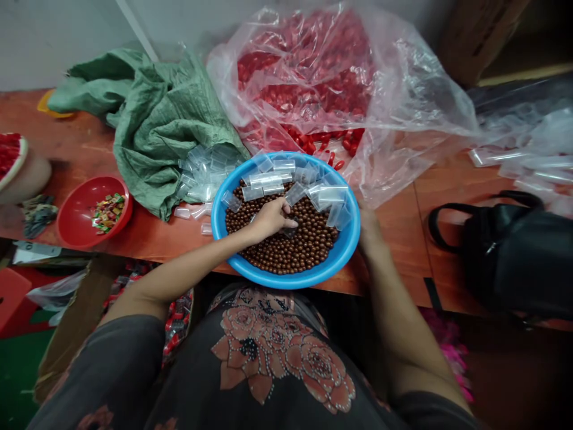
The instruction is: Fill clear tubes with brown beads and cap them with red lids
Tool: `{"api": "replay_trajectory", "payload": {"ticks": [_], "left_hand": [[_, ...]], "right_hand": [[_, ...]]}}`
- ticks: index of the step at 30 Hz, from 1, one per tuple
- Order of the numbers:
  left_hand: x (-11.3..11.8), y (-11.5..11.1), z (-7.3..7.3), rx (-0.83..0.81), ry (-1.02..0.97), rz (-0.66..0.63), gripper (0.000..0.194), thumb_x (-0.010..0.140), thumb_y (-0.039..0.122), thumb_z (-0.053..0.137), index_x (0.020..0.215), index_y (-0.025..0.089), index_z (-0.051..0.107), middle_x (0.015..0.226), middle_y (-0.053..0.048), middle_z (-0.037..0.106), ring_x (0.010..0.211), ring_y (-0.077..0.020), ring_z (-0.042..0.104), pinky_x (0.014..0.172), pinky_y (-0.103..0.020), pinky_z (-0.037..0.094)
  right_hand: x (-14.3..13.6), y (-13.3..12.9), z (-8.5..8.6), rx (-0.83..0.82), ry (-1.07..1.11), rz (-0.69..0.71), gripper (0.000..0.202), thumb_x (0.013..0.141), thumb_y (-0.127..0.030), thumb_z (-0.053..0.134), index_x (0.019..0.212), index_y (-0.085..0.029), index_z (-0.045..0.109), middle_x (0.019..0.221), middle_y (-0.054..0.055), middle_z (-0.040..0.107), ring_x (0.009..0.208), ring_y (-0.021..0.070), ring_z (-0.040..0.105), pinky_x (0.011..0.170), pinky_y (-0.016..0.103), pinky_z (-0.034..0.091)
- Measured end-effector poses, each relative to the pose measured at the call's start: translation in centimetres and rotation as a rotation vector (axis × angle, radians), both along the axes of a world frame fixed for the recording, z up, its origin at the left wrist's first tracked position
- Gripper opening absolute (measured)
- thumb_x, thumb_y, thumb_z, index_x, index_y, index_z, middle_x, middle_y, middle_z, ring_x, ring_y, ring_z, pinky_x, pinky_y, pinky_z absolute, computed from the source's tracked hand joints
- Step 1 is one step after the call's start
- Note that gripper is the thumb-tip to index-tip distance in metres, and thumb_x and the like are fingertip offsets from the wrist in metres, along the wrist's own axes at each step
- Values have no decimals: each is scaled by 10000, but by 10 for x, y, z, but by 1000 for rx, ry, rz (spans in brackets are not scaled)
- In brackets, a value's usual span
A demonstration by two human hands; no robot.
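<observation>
A blue basin (286,279) holds many small round brown balls (308,239), with clear plastic tubes (271,179) lying along its far side. Inside it, my left hand (272,220) is closed, thumb against fingers, low over the balls. What looks like a clear piece shows at its fingertips, partly hidden in the balls. My right hand (367,230) is beside the basin's right rim, blurred, and its fingers are hidden.
Behind the basin lies a clear bag (403,101) of red pieces. A green sack (156,125) and more tubes (208,170) are at the left, near a red bowl (71,218) of wrapped items. A black bag (514,257) sits at the right.
</observation>
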State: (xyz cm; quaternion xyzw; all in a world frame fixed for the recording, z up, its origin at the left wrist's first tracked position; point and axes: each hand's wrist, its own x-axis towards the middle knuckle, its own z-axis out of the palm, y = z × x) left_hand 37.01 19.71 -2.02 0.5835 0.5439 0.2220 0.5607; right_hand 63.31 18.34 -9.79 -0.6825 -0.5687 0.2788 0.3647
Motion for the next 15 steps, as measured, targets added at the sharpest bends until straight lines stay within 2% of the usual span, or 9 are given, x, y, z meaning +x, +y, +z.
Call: {"api": "replay_trajectory", "payload": {"ticks": [5,8,12,15], "left_hand": [[6,1,-12,-61,-125,23,430,595,21,785,841,179,470,678,75,575,634,-97,585,664,-239,445],[9,-1,-10,-74,-173,18,460,565,-10,789,846,175,476,707,60,606,669,-106,604,686,-248,461],[5,-3,7,-199,-283,62,370,611,-8,758,819,158,501,736,33,615,639,-100,601,648,-254,479],[-8,-6,26,-281,-349,76,328,631,20,761,904,129,614,795,8,638,677,-103,629,652,-251,497]], "right_hand": [[-1,-3,1,42,71,-67,390,886,-532,506,967,-215,718,1007,67,733,995,275,645,848,400,523],[-3,-4,-1,76,152,-114,394,806,-502,601,1016,-181,694,1029,80,720,952,247,653,850,396,524],[-3,-7,4,237,418,-302,498,732,-429,704,1155,-188,603,1029,52,690,896,182,661,781,332,546],[-1,-12,23,352,568,-357,592,732,-372,738,1266,-234,525,965,1,661,783,143,663,646,278,545]]}}
